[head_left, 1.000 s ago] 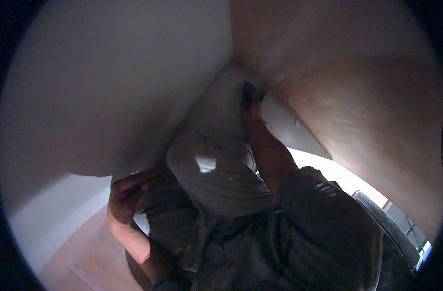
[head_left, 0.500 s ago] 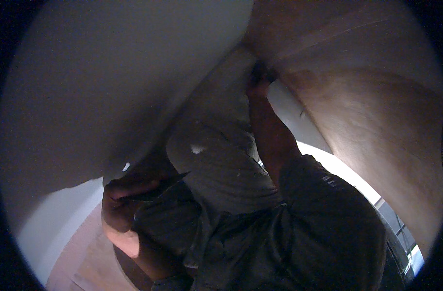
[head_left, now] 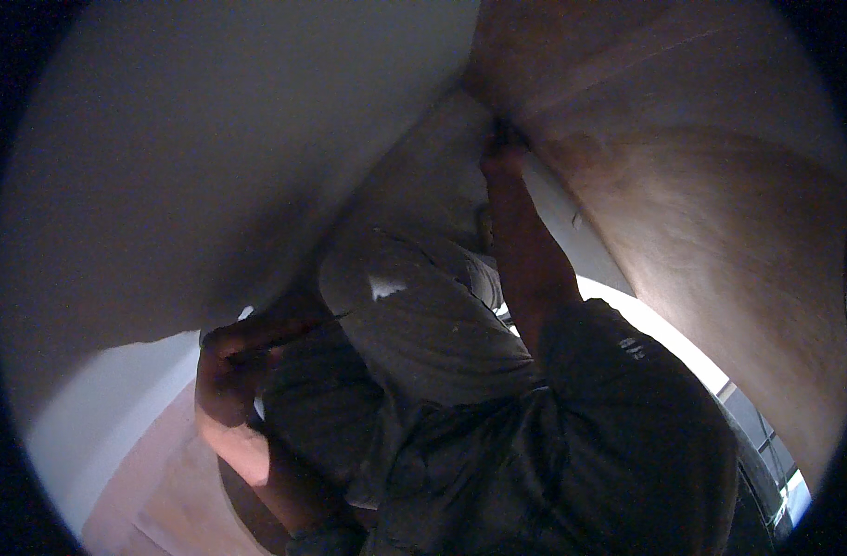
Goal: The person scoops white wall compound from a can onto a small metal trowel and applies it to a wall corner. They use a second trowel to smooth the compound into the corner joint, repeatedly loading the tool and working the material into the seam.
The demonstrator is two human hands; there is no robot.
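My left hand (head_left: 229,366) is closed round a thin, flat, dark blade (head_left: 317,326), seen nearly edge-on beside my thigh. What kind of tool it is, the dim light does not show. Farther off, my right hand (head_left: 504,159) reaches up to the corner where the brown panel (head_left: 711,204) meets the pale floor strip (head_left: 567,218). Its fingers are bent round something dark (head_left: 503,132), too shadowed to name, held close to the panel's lower edge.
A large grey wall (head_left: 182,167) fills the left side and meets the panel in a tight far corner. My bent leg in grey trousers (head_left: 423,324), with a pale patch at the knee, takes up the middle. Pinkish flooring (head_left: 164,463) shows at lower left.
The blade in my left hand has turned from showing its flat face to nearly edge-on. My right hand has shifted slightly right, staying near the panel's lower edge.
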